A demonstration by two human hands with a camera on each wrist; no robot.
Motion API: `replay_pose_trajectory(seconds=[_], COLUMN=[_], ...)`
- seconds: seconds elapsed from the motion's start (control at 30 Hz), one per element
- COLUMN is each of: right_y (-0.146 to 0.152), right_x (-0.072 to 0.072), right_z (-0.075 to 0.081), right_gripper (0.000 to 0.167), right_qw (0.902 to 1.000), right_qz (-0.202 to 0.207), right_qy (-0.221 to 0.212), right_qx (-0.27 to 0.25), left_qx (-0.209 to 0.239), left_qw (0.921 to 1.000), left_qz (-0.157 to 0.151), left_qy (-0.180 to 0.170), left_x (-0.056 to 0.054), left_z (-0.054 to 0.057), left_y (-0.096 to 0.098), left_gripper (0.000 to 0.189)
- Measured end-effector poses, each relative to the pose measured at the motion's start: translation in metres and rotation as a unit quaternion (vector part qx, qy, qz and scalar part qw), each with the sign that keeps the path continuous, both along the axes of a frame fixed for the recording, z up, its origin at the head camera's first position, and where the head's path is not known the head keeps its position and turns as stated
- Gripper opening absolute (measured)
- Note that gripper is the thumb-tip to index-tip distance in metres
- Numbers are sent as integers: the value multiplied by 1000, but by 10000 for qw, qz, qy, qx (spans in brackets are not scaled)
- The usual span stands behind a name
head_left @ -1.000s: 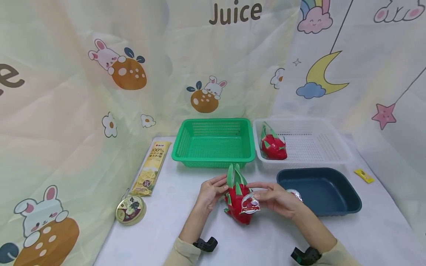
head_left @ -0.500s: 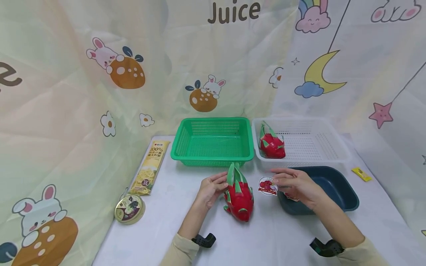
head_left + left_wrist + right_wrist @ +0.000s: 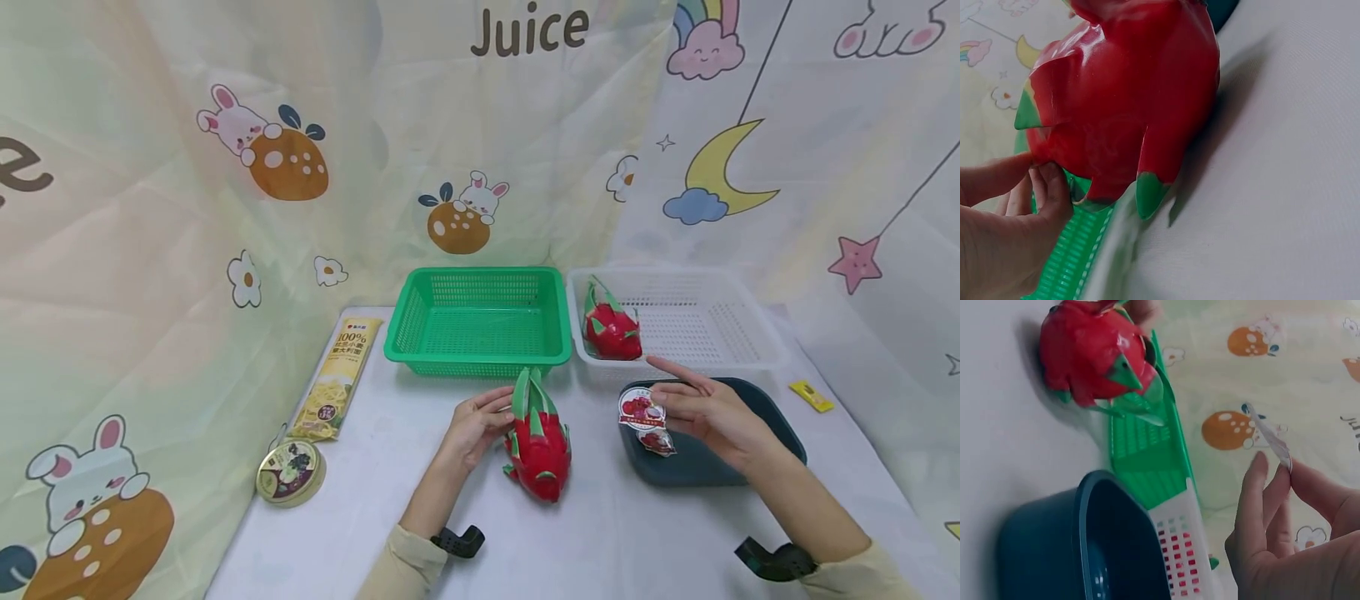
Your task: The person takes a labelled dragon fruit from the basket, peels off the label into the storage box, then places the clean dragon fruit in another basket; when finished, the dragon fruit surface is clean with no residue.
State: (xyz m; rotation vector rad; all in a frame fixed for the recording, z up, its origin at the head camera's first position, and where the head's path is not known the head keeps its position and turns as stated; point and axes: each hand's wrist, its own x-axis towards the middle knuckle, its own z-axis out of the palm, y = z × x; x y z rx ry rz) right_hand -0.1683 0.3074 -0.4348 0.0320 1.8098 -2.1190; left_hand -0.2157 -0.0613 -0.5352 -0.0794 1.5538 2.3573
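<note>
A red dragon fruit (image 3: 542, 457) with green leaf tips lies on the white table in the head view. My left hand (image 3: 477, 427) pinches its side near the leaves; in the left wrist view, thumb and fingers (image 3: 1054, 187) meet at the fruit's edge. Between thumb and fingers, my right hand (image 3: 708, 418) pinches a round label sticker (image 3: 637, 407), seen nearly edge-on in the right wrist view. The sticker is above the left end of the dark blue basin (image 3: 738, 467). Just below it, another label (image 3: 657, 442) shows in the basin.
Behind stand a green basket (image 3: 480, 368) and a white basket (image 3: 708, 367) holding a second dragon fruit (image 3: 613, 333). A yellow pasta packet (image 3: 337, 379) and a round tin (image 3: 291, 475) lie at left. A small yellow packet (image 3: 812, 397) lies at right.
My right hand has peeled the round sticker off the dragon fruit and carried it right, over the basin. My left hand stays at the fruit.
</note>
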Motion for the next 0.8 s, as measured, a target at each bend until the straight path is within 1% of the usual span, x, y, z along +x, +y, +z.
replay_pose_trajectory(seconds=[0.07,0.17,0.27,0.33,0.4,0.53,0.67,0.8], right_y=[8,18,27,32,37,51,68,82], right_x=[-2,-6,-8,-10,-11,-13,-13,-15], right_z=[-1,-2,-4,-7,-10,-16,-23,-29], right_gripper=[45,33,30,33,39,51,62,68], right_qw=[9999,9994,9983,9968,9943,9886,9807,9730], right_qz=[-67,-145,-37,85,231,308,299,294], right_qy=[-103,-242,-305,-322,-298,-310,-398,-515], right_qx=[33,202,495,732,1000,1439,1893,2233], left_qx=[29,23,4,-27,-22,54,156,164], left_qw=[10000,10000,10000,10000,10000,9998,9995,9994], left_qz=[28,17,-2,-33,-66,-152,-240,-256], left_qy=[-13,85,63,62,47,146,151,166], left_x=[0,0,2,4,4,3,1,1], left_z=[1,1,0,-2,-4,-6,-3,0], left_y=[0,0,-1,-1,-1,-1,1,1], left_gripper=[50,51,50,49,46,40,38,40])
